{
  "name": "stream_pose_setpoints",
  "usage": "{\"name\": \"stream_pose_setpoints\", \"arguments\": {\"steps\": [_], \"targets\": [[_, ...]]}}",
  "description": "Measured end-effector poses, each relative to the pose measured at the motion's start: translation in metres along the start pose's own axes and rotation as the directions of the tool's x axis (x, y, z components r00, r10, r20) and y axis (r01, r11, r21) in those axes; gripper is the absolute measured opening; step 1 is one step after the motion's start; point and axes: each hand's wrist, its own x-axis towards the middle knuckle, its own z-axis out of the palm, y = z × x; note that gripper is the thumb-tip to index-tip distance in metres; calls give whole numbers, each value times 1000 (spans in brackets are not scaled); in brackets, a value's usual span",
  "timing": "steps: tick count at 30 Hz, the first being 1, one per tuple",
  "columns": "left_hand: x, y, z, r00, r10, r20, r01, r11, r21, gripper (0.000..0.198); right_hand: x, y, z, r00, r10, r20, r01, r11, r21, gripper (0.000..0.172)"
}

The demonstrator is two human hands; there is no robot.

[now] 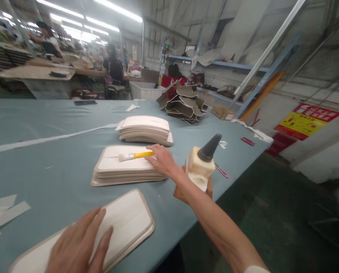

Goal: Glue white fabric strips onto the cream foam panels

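Observation:
My right hand reaches over a stack of pale, round-cornered panels. Its fingers are closed on the handle end of a yellow-handled paintbrush, whose pale bristles point left above the top panel. In front, my left hand lies with fingers stretched on a pale panel at the top of a thin pile near the table's front edge. Beyond the middle stack is another stack of similar panels. Beside my right forearm stands a cream container with a black cone top, on a brown base.
Dark, curled sheets are heaped at the table's back, beside a small cardboard box. A pink-handled cutter lies near the right edge. White scraps lie at left, and a long white strip crosses the table.

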Motion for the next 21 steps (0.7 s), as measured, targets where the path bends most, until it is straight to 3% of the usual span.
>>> {"name": "stream_pose_setpoints", "arguments": {"steps": [4,7,10,15,21], "targets": [[97,33,13,995,41,-90,-37,999,39,44,16,10,16,995,-9,99,14,999,-52,30],[136,39,33,1000,19,-21,-16,995,94,43,17,15,16,995,-35,98,42,997,-62,23],[147,39,45,999,-23,46,16,988,156,43,23,17,6,981,-96,167,114,988,-102,18],[145,43,47,995,-60,77,45,983,180,44,38,15,-13,934,-152,323,207,968,-144,14],[140,45,54,990,-113,85,96,979,179,46,33,8,-10,903,-198,382,278,946,-167,19]]}}
